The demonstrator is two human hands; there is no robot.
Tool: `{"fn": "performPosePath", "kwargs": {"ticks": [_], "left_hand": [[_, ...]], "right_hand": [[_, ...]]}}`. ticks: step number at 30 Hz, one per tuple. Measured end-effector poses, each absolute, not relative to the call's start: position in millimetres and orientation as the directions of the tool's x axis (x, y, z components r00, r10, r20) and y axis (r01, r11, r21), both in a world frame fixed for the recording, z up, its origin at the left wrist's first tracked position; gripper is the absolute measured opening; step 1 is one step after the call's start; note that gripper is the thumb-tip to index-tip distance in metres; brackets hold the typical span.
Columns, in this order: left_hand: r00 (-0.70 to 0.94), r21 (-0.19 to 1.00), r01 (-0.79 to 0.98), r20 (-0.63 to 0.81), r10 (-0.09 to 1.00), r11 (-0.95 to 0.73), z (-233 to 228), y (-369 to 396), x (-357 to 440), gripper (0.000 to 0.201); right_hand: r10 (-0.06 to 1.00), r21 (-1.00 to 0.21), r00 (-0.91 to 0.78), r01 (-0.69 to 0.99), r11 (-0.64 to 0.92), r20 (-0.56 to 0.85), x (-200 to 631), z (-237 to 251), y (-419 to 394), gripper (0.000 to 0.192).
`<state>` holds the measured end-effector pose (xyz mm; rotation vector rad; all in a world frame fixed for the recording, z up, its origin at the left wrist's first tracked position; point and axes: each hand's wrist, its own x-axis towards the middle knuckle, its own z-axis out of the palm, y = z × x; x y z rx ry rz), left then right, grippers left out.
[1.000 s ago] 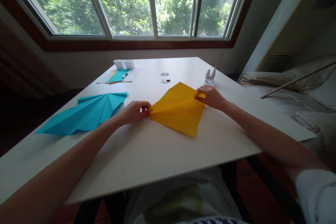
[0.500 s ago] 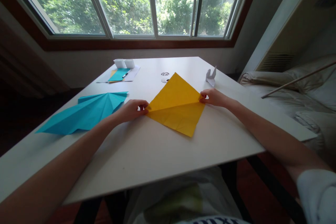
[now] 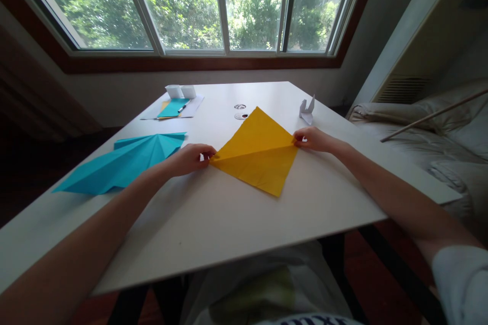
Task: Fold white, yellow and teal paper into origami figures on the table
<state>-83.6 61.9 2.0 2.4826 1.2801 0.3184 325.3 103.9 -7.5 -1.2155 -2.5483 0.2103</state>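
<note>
A square yellow paper sheet (image 3: 257,150) lies on the white table (image 3: 213,218), turned like a diamond, with a diagonal crease running from left corner to right corner. My left hand (image 3: 188,158) pinches its left corner. My right hand (image 3: 314,139) pinches its right corner. The far half of the sheet rises slightly from the crease, and the near half lies flat.
A large folded blue paper (image 3: 122,162) lies to the left. At the back are a stack of blue and yellow sheets with a pen (image 3: 175,107), two small white holders (image 3: 180,92), a white origami figure (image 3: 307,109) and two cable holes (image 3: 240,111). A bed (image 3: 430,132) is at the right.
The yellow sheet went from loosely bunched between my hands to pulled taut and spread into a diamond. My hands moved slightly apart, each still holding its corner.
</note>
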Motion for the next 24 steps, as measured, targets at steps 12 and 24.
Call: {"fn": "performPosePath", "kwargs": {"ticks": [12, 24], "left_hand": [[0.623, 0.347, 0.725, 0.037, 0.781, -0.595, 4, 62, -86, 0.03], [0.655, 0.311, 0.722, -0.02, 0.756, -0.618, 14, 54, -80, 0.032]], "right_hand": [[0.678, -0.118, -0.635, 0.692, 0.712, 0.371, 325, -10, 105, 0.041], [0.336, 0.085, -0.712, 0.484, 0.871, 0.616, 266, 17, 41, 0.048]]}}
